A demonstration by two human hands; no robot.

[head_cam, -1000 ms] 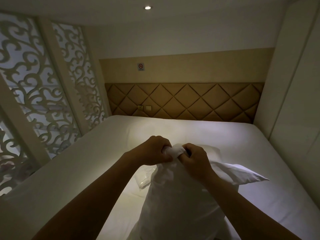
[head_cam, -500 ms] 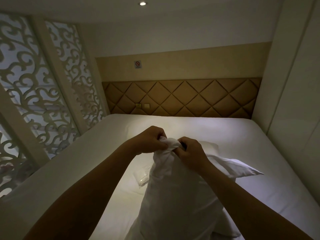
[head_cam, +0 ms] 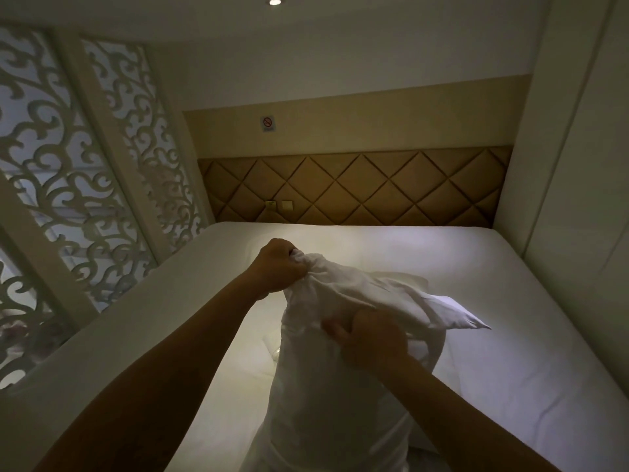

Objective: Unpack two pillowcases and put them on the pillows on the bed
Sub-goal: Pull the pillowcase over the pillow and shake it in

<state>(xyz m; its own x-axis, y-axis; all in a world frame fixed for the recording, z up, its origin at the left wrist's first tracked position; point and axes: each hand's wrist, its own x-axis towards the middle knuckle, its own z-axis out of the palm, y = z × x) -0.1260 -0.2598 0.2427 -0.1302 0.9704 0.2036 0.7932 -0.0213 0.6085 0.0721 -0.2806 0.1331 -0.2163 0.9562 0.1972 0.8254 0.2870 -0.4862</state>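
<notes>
Upright on the bed [head_cam: 510, 301], the pillowcase [head_cam: 326, 386] is being held by the left hand [head_cam: 279, 267], grip clamping its bunched top, and the right hand [head_cam: 371, 338], grip pinching cloth lower down (probably to shake the case down fully).

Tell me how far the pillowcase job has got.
Done: one pillowcase is unpacked and looks filled, standing upright. In hand: left hand grips its top corner, right hand pinches fabric lower down. Left: whether the pillow behind is cased cannot be told.
</notes>
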